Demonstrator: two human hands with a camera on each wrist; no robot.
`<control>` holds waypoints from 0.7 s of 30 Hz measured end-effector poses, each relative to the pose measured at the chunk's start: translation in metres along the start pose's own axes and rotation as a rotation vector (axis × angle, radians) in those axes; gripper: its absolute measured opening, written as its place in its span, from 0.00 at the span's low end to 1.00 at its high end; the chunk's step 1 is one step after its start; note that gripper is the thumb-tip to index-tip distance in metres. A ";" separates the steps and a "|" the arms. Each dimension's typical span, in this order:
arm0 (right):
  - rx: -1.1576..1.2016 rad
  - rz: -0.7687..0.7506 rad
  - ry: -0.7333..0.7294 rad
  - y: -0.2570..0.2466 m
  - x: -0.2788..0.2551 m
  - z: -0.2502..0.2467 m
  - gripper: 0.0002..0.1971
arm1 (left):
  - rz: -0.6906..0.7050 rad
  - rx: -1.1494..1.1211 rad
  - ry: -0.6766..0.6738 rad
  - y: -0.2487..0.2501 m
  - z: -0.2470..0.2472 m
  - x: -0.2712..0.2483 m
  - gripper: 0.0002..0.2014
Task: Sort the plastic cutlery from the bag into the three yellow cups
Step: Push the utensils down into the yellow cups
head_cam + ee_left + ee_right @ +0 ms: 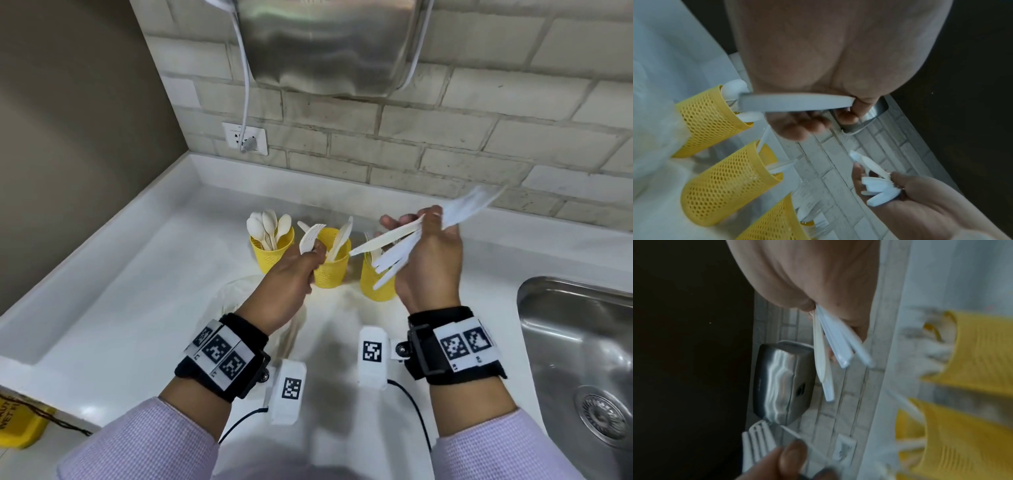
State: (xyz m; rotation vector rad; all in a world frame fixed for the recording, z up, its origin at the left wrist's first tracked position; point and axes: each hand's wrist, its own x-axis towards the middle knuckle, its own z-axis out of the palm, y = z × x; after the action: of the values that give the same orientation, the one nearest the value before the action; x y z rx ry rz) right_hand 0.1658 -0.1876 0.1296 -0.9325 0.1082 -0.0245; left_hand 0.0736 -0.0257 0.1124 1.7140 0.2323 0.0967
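Three yellow mesh cups stand in a row on the white counter (120, 308): the left cup (270, 251) holds spoons, the middle cup (332, 270) knives, the right cup (375, 286) forks. My left hand (313, 255) pinches one white fork (310, 236) by its handle, just in front of the left and middle cups; the handle (795, 102) shows in the left wrist view. My right hand (428, 222) grips a fanned bundle of mixed white cutlery (400, 246) above the right cup, seen close as the bundle (834, 340). The clear bag (236, 298) lies crumpled under my left hand.
A steel sink (582, 342) is sunk into the counter at the right. A steel hand dryer (329, 44) hangs on the brick wall, its cord plugged into an outlet (245, 137). A brown wall bounds the left side. A yellow sign (17, 421) sits low at the left.
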 end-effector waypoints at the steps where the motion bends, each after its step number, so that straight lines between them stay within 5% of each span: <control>1: -0.034 -0.059 0.009 -0.004 0.002 -0.005 0.08 | 0.041 0.088 0.011 -0.001 0.001 0.003 0.14; 7: -0.226 -0.350 0.073 -0.012 0.008 -0.042 0.08 | 0.125 0.245 -0.089 0.004 0.013 0.037 0.20; 14: -0.355 -0.279 0.204 -0.005 0.000 -0.065 0.16 | 0.231 0.225 0.039 0.012 0.046 0.079 0.17; 21: -0.309 -0.215 0.174 0.001 -0.003 -0.063 0.15 | 0.189 0.339 -0.016 0.006 0.078 0.112 0.16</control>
State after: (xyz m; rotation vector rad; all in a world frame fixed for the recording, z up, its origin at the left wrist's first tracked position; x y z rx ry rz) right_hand 0.1561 -0.2369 0.0921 -1.2473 0.1761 -0.2956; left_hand 0.1987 -0.0788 0.0986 2.0722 0.0761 0.1915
